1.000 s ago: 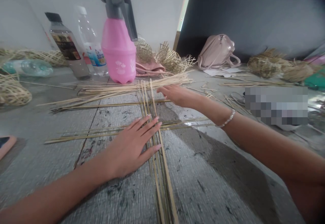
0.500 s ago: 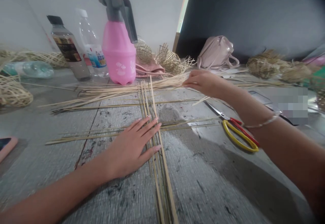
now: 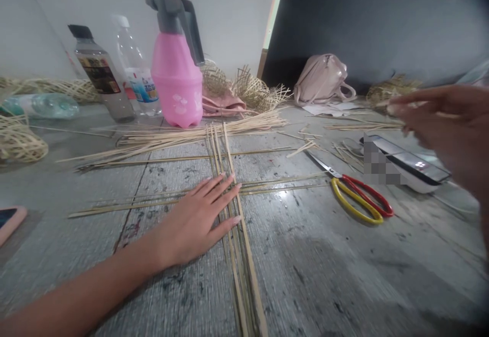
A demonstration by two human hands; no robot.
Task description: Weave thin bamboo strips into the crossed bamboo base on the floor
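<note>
My left hand (image 3: 194,219) lies flat, fingers spread, on several bamboo strips (image 3: 244,276) running lengthwise away from me. Under the fingers these cross a few thinner strips (image 3: 282,188) lying sideways. Up at the right, my right hand (image 3: 439,123) is raised off the surface, thumb and fingertips pinched together. It is blurred, and anything between the fingertips cannot be made out. Beyond the left hand lies a loose bundle of pale strips (image 3: 202,132). Scissors (image 3: 349,189) with one yellow and one red handle rest right of the crossing.
Behind the bundle stand a pink spray bottle (image 3: 178,82) and two drink bottles. A green bottle (image 3: 42,106) lies on its side among woven pieces (image 3: 19,140). A pinkish bag (image 3: 323,79), a white-and-black device (image 3: 416,166) and a phone (image 3: 11,222) are also around.
My right hand has moved from the bundle's right end, rightward and up toward the right edge, uncovering the device and scissors. The left hand has stayed on the strips.
</note>
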